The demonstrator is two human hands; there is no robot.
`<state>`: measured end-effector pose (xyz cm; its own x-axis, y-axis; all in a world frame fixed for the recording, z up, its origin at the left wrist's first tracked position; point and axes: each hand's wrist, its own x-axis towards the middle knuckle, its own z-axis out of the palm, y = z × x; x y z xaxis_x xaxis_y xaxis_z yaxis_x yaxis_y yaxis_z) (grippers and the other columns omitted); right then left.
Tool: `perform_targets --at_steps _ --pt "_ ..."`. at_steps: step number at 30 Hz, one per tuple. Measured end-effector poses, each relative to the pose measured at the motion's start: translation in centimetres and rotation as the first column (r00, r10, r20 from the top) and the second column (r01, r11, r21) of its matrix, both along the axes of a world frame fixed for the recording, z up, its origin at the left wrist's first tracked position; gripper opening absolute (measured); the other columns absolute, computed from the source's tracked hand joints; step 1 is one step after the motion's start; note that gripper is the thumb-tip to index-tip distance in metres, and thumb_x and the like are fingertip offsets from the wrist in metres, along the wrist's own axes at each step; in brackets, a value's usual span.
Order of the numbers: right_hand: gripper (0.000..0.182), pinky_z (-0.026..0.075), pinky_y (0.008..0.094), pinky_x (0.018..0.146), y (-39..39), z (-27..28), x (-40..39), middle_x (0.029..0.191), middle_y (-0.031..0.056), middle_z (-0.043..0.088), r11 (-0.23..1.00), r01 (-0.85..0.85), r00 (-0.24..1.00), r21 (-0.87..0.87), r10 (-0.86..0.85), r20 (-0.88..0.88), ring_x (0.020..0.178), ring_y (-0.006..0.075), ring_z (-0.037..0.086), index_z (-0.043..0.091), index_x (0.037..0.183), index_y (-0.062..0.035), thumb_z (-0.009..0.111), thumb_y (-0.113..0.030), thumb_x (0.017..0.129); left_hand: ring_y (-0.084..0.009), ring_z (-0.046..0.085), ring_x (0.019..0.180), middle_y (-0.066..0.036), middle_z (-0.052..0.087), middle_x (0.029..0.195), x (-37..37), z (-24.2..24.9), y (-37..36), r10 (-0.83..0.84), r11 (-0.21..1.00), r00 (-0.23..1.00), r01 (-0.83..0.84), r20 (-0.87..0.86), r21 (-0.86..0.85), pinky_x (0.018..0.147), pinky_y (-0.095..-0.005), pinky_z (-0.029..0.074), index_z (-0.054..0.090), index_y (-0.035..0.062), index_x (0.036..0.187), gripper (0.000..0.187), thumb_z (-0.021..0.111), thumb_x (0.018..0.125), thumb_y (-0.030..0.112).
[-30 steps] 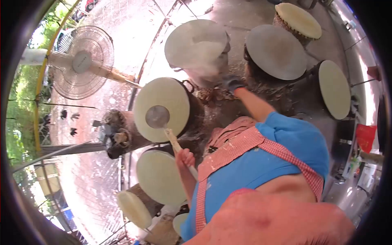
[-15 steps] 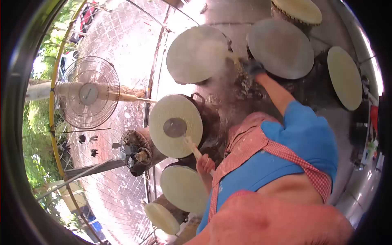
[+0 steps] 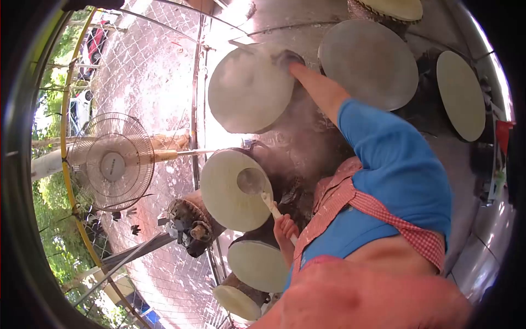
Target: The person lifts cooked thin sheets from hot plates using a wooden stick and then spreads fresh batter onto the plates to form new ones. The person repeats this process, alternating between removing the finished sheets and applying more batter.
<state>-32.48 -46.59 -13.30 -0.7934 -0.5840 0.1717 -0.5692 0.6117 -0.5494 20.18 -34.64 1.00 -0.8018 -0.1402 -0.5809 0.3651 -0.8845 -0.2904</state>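
Observation:
My left hand point(image 3: 285, 226) is closed around the pale handle of a ladle point(image 3: 268, 200). The ladle's round grey bowl rests over the right part of a wide, pale round griddle point(image 3: 224, 197). My right hand point(image 3: 289, 56), in a dark glove, reaches over the right edge of another round griddle point(image 3: 246, 104) that is veiled in steam. A flat, light tool point(image 3: 242, 45) shows beyond its fingers; steam and blur hide its exact kind and how it is gripped.
More round griddles surround me: a grey one point(image 3: 368, 66), one at the right point(image 3: 460, 96), and one below point(image 3: 258, 266). A standing fan point(image 3: 113, 164) is at the left, near a wire fence point(image 3: 148, 71). A cluttered dark stand point(image 3: 189, 225) sits beside the middle griddle.
My right hand has moved left from the gap between two griddles to over the steaming one. The ladle bowl has shifted from the griddle's middle to its right side.

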Motion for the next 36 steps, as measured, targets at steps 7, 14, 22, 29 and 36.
perform_targets --at_steps 7,14,22,29,36 --pt "0.036 0.045 0.0346 0.072 6.6 2.1 10.7 0.094 0.0184 0.058 0.990 -0.139 0.981 0.010 0.136 0.139 0.082 0.0293 0.058 0.056 0.102 -0.0100 0.039 -0.033 0.082 -0.0037 0.021 0.033 0.005 0.023 0.046 1.7 -1.7 0.3 -0.151 0.913 0.883 0.297 0.445 -0.279 0.030 -0.0184 0.017 0.037 0.0130 0.063 0.022 0.043 0.084 0.015" --pt "0.034 0.045 0.0343 0.070 12.8 5.0 9.8 0.092 0.0180 0.059 0.995 -0.055 0.986 0.083 0.041 0.163 0.079 0.0282 0.058 0.054 0.103 -0.0099 0.037 -0.032 0.084 -0.0052 0.025 0.036 0.004 0.026 0.048 5.8 -1.8 0.2 -0.041 0.964 0.999 0.049 0.036 -0.260 0.032 -0.0186 0.024 0.033 0.0106 0.063 0.025 0.038 0.087 0.015" --pt "0.032 0.045 0.0340 0.068 13.7 6.3 9.4 0.089 0.0175 0.060 0.983 -0.169 0.958 0.064 0.149 0.247 0.076 0.0269 0.059 0.052 0.103 -0.0099 0.036 -0.030 0.085 -0.0080 0.031 0.039 -0.001 0.032 0.054 2.6 -0.6 -1.4 0.137 0.986 0.979 -0.149 -0.151 -0.070 0.033 -0.0206 0.030 0.046 0.0049 0.086 0.017 0.033 0.088 0.015" --pt "0.033 0.045 0.0365 0.068 6.3 2.9 3.8 0.085 0.0179 0.060 0.965 -0.215 0.971 0.151 0.194 0.140 0.078 0.0304 0.058 0.055 0.099 -0.0098 0.038 -0.035 0.084 -0.0077 0.031 0.038 0.000 0.031 0.055 4.0 -6.7 -6.1 0.093 0.987 0.986 -0.109 -0.137 -0.115 0.031 -0.0200 0.029 0.043 0.0184 0.122 0.036 0.035 0.087 0.013" --pt "0.041 0.043 0.0414 0.065 12.0 6.4 3.8 0.080 0.0159 0.059 0.968 -0.101 0.971 0.229 0.046 0.234 0.074 0.0353 0.057 0.052 0.103 -0.0196 0.033 -0.050 0.084 -0.0077 0.027 0.035 0.003 0.027 0.047 -5.5 -4.6 -13.0 0.020 0.994 0.996 -0.029 -0.085 -0.103 0.030 -0.0210 0.025 0.033 0.0125 0.056 0.029 0.045 0.082 0.015"
